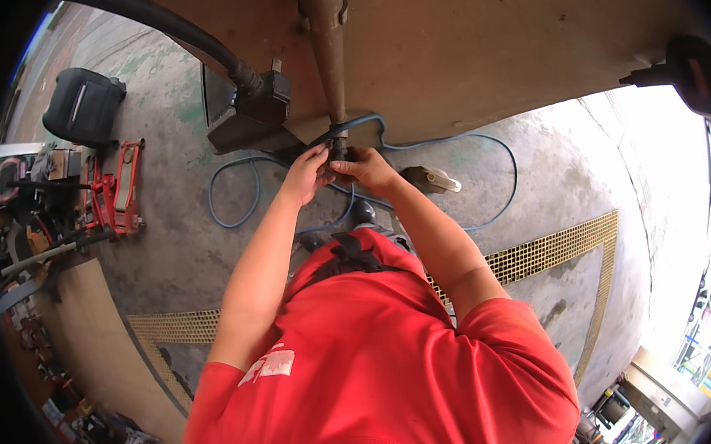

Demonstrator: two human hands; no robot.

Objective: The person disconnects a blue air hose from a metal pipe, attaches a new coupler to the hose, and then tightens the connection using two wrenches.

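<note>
A vertical brown metal pipe (330, 47) hangs from a large tan surface (434, 46) and ends in a dark fitting (340, 142). Both of my hands are gathered at this fitting: my left hand (311, 169) has fingers closed on it from the left, and my right hand (363, 166) wraps it from the right, thumb across it. Part of the fitting is hidden by my fingers. A blue hose (477, 136) arches by the fitting and lies in loops on the concrete, partly behind my hands. A beige-and-dark object (428, 179) rests on the floor right of my hands.
A black hose (163, 19) runs into a dark metal housing (261, 96) at upper left. A black case (83, 106), red floor jack (116, 189) and cluttered tools (33, 232) stand at left. Yellow grating (552, 240) crosses the floor. A round dark fixture (695, 74) sits upper right.
</note>
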